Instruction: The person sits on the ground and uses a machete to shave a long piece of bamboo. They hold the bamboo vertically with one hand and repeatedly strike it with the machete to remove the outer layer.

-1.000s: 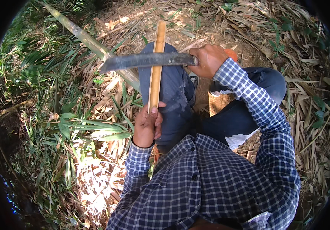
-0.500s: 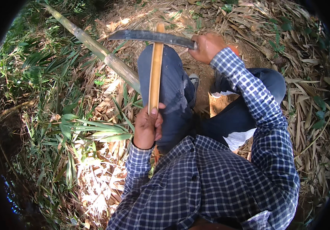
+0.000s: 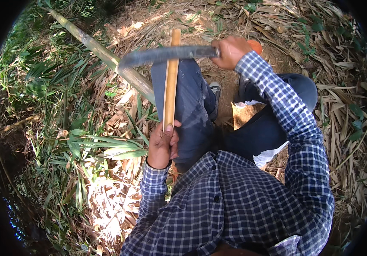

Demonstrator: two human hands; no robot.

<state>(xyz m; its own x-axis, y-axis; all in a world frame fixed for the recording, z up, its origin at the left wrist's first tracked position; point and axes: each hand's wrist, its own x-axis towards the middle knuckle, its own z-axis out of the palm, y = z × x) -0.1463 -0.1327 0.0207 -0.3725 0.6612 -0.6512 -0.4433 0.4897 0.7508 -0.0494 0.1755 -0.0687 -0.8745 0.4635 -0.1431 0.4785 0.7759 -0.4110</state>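
My left hand [image 3: 162, 144] grips the near end of a split bamboo strip [image 3: 171, 91], thumb on top of its pale inner face. The strip points away from me along my left thigh and past the knee. My right hand [image 3: 230, 52] is closed round the handle of a long, dark machete [image 3: 166, 55], its blade slightly curved and blurred by motion. The blade reaches leftward across the strip near its far end; whether it touches the strip I cannot tell. Part of the orange handle end [image 3: 255, 46] shows beyond my right wrist.
A long bamboo pole [image 3: 102, 53] slants from the far left toward my left knee [image 3: 179, 77]. Green leaves [image 3: 119, 145] and undergrowth lie on the left. Dry bamboo leaves [image 3: 341, 98] cover the ground at right. A shoe [image 3: 214, 91] shows between my legs.
The machete blade has come nearer to me along the strip, its tip swinging down toward me. The strip's far end has shifted slightly left. My left hand has barely moved.
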